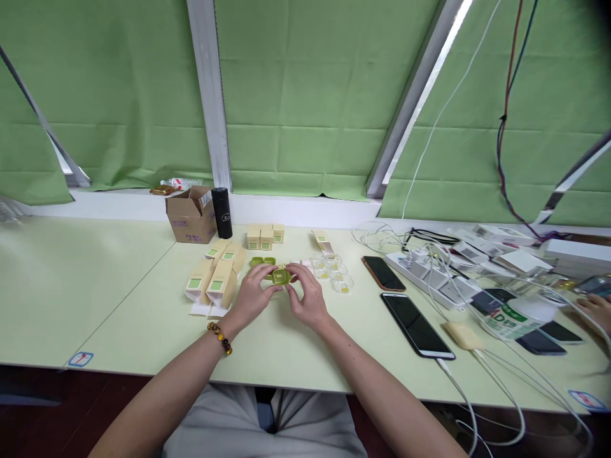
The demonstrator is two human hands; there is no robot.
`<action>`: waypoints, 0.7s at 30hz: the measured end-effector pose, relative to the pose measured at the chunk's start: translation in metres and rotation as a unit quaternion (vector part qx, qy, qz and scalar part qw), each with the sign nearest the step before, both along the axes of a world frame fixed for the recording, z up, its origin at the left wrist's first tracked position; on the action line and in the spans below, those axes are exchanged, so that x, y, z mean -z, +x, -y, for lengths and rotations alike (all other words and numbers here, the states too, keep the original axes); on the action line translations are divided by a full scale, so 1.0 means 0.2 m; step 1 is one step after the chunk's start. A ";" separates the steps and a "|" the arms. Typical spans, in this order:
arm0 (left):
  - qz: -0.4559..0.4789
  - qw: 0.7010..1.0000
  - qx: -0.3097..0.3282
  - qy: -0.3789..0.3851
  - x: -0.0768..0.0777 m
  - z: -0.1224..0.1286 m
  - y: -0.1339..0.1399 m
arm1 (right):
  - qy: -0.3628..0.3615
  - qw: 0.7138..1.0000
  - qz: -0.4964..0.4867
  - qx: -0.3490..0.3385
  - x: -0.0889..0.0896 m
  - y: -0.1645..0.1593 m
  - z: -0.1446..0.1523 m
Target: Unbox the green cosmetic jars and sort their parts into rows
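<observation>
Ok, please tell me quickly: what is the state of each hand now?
Left hand: closed, holding the left side of the small green container.
Right hand: closed, holding the right side of the same container.

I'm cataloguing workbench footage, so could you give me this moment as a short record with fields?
Left hand: grip on left side of small green container
Right hand: grip on its right side
Just beyond hands: more green containers
Left: cream cartons with green labels
Right: clear plastic cups with yellow patches
Farther back: cardboard box, black cylinder, small cream boxes
Farther right: large phone, smaller phone, power strip
Far right edge: another person's hand, partly in view
</observation>
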State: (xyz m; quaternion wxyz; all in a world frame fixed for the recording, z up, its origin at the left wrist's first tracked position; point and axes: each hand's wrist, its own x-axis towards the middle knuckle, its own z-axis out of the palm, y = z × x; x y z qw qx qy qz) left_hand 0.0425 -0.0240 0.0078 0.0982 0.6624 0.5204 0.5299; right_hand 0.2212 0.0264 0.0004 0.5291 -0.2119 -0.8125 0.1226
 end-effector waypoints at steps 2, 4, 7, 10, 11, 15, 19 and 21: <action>-0.011 1.000 -0.005 0.004 0.00 0.01 0.00 | 0.040 0.999 0.003 0.032 0.00 0.00 0.00; -0.035 0.999 -0.003 0.021 0.00 0.01 0.00 | 0.086 0.993 0.011 0.074 0.00 0.01 -0.01; -0.076 0.995 0.004 0.060 0.01 0.01 0.01 | 0.132 0.985 0.025 0.112 0.00 0.01 -0.02; -0.103 0.991 0.013 0.088 0.01 0.02 0.01 | 0.148 0.980 0.034 0.128 0.00 0.01 -0.03; -0.110 0.989 0.016 0.095 0.01 0.02 0.01 | 0.150 0.979 0.036 0.131 0.00 0.01 -0.03; -0.133 0.984 0.025 0.117 0.01 0.02 0.01 | 0.152 0.978 0.036 0.138 0.00 0.00 -0.03; -0.148 0.981 0.028 0.122 0.01 0.02 0.01 | 0.146 0.978 0.044 0.141 0.00 0.00 -0.02; -0.153 0.980 0.031 0.121 0.01 0.02 0.01 | 0.138 0.979 0.055 0.141 0.00 0.00 -0.02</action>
